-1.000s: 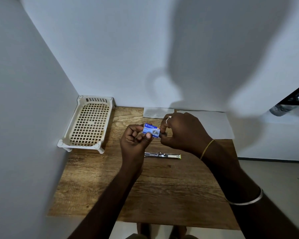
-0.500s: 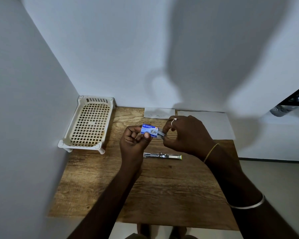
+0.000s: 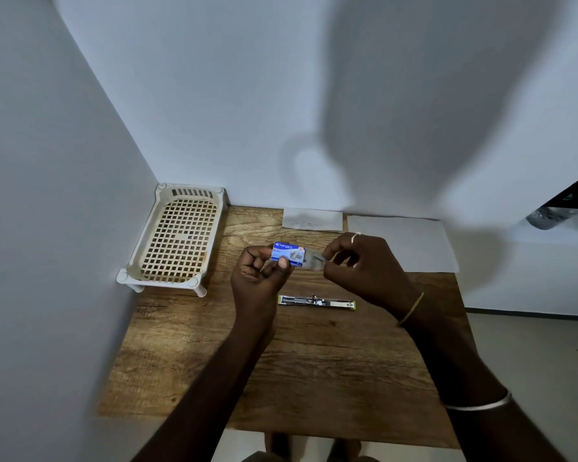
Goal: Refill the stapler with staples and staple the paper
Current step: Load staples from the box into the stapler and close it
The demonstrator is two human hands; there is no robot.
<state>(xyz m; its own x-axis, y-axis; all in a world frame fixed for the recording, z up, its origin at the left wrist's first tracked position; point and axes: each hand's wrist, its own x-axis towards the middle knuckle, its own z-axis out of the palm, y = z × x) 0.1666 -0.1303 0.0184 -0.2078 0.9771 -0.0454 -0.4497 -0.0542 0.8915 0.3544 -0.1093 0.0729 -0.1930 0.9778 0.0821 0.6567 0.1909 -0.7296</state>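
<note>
2 hands (image 3: 261, 273) (image 3: 364, 265) — staple box (image 3: 287, 254), prob. open

blue staple box (image 3: 288, 254) — cream grid basket (image 3: 177, 238) — wood-grain brown table (image 3: 314, 361)

walls (image 3: 214, 95): 2 plain pale grey-white, meeting in a corner at left rear | shadow (image 3: 431, 111): large, soft, across rear wall | bench (image 3: 331, 378): wood-grain top, pushed into the corner | floor (image 3: 531, 378): pale, smooth, at right, dark skirting line along the wall | light: dim
</note>
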